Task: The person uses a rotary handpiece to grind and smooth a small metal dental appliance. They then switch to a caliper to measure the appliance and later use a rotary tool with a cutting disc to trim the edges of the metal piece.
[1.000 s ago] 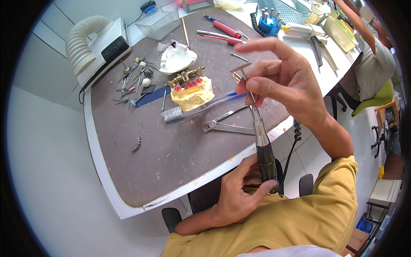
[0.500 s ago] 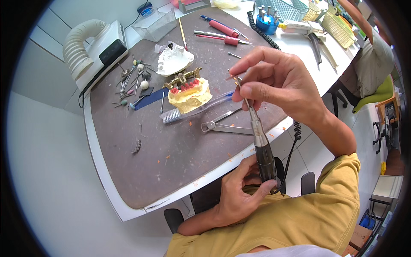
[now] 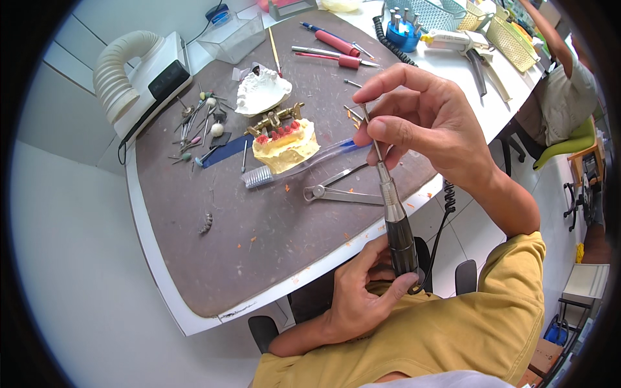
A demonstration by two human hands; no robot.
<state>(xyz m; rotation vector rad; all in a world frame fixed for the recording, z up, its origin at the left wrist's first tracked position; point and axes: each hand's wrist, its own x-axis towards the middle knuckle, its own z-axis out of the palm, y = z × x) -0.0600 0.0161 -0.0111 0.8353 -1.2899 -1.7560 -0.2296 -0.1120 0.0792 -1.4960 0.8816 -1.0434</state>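
My left hand (image 3: pixel 359 291) is closed around the lower end of a black and silver rotary handpiece (image 3: pixel 400 236), which points up over the table's near edge. From its nose rises a thin metal bur (image 3: pixel 377 143). The thumb and fingers of my right hand (image 3: pixel 430 129) are closed about that bur's shank, its small head showing above the thumb. Beyond, a yellow dental cast (image 3: pixel 284 155) with red wax teeth sits on a brass articulator (image 3: pixel 275 119), with a white plaster cast (image 3: pixel 262 94) behind it. A clear-handled toothbrush (image 3: pixel 259 176) lies against the yellow cast.
Several loose burs and polishing points (image 3: pixel 200 126) lie left of the casts. Metal calipers (image 3: pixel 339 193) and a small grey metal piece (image 3: pixel 206 224) rest nearer. Red-handled tools (image 3: pixel 336 44), a blue bur stand (image 3: pixel 404 33) and a white suction unit (image 3: pixel 162 71) stand farther off. Another person sits at right.
My right fingers have shifted slightly right along the bur, and its head now shows. Small gold-coloured burs on the table beside my fingers are more visible. My left hand stays in place.
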